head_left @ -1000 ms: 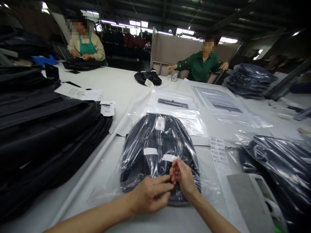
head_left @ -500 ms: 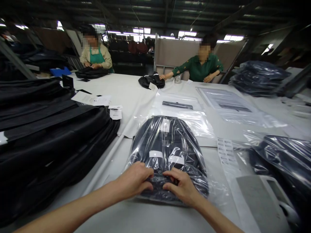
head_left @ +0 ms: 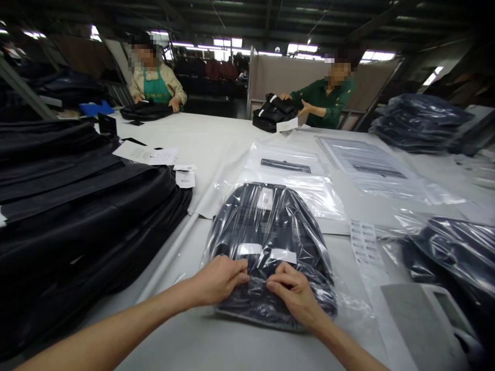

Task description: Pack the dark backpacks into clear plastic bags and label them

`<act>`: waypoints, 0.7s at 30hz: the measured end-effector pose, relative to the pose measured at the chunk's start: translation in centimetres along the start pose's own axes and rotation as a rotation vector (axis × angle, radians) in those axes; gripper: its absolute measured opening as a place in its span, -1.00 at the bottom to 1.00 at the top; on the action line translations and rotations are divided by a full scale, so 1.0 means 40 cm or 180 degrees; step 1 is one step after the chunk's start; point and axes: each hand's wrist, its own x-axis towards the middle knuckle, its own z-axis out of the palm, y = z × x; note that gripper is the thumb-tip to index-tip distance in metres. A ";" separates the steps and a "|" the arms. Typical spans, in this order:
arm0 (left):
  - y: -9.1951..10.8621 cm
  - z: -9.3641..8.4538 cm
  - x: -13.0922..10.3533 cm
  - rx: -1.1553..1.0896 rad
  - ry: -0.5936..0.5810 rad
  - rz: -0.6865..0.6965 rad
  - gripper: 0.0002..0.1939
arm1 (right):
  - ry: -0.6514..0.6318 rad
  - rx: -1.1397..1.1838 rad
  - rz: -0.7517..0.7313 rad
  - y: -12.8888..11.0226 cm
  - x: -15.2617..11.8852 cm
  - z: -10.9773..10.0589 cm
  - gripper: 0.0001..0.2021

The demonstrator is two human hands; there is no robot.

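A dark backpack (head_left: 278, 216) lies inside a clear plastic bag (head_left: 327, 257) on the white table in front of me. Two white strips show across its lower part, and a white tag sits near its top. My left hand (head_left: 222, 279) is closed, thumb against curled fingers, pinching the plastic over the left lower side of the backpack. A short way to the right, my right hand (head_left: 294, 292) pinches the same film with fingers bent. The wrapped backpack's bottom edge lies nearest to me.
Black bags (head_left: 77, 226) are piled at left. Flat plastic bags (head_left: 286, 178) lie beyond. At right are a label sheet (head_left: 365, 242), a grey device (head_left: 421, 324) and wrapped bags (head_left: 460, 247). Two co-workers handle black bags across the table (head_left: 201, 134).
My fingers have closed from spread thumbs into pinches on the plastic. The co-worker in green has lifted and pulled a black backpack to the right. The other co-worker's hands have moved apart.
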 end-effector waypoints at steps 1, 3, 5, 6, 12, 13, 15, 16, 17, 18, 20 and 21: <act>-0.005 0.002 0.008 -0.0155 -0.0014 -0.0065 -0.78 | 0.0034 -0.0028 -0.0042 0.000 0.002 0.004 -0.81; -0.016 0.006 0.022 -0.0649 -0.0081 -0.0245 -0.80 | 0.0054 -0.0179 -0.0014 0.002 0.006 0.011 -0.77; -0.023 0.004 0.030 -0.1059 -0.0153 -0.0344 -0.80 | 0.0060 -0.0455 0.0119 0.007 0.008 0.019 -0.73; -0.025 -0.002 0.028 -0.1142 -0.0175 -0.0292 -0.79 | 0.0063 -0.0598 0.0172 0.010 0.009 0.022 -0.72; -0.026 -0.088 -0.072 -0.0477 0.0300 0.0299 -0.47 | 0.0051 -0.0779 0.0201 0.021 0.008 0.030 -0.68; -0.032 -0.100 -0.097 -0.0208 0.0422 0.0191 -0.37 | 0.0045 -0.0750 0.0216 0.023 0.007 0.030 -0.68; -0.049 -0.113 -0.140 0.0128 0.0517 -0.0217 -0.35 | 0.0023 -0.0693 0.0243 0.026 0.007 0.030 -0.67; -0.057 -0.114 -0.156 0.0112 0.0519 -0.0401 -0.45 | 0.0015 -0.0680 0.0254 0.028 0.008 0.030 -0.67; -0.065 -0.112 -0.168 -0.0047 0.0531 -0.0505 -0.57 | 0.0012 -0.0685 0.0266 0.030 0.008 0.031 -0.66; -0.071 -0.106 -0.176 -0.0316 0.0560 -0.0506 -0.68 | 0.0018 -0.0705 0.0277 0.032 0.009 0.031 -0.66; -0.082 -0.082 -0.180 -0.1050 0.0622 -0.0329 -0.76 | 0.0037 -0.0745 0.0294 0.034 0.010 0.031 -0.65; -0.089 -0.062 -0.177 -0.1462 0.0664 -0.0291 -0.75 | 0.0047 -0.0748 0.0313 0.035 0.010 0.031 -0.65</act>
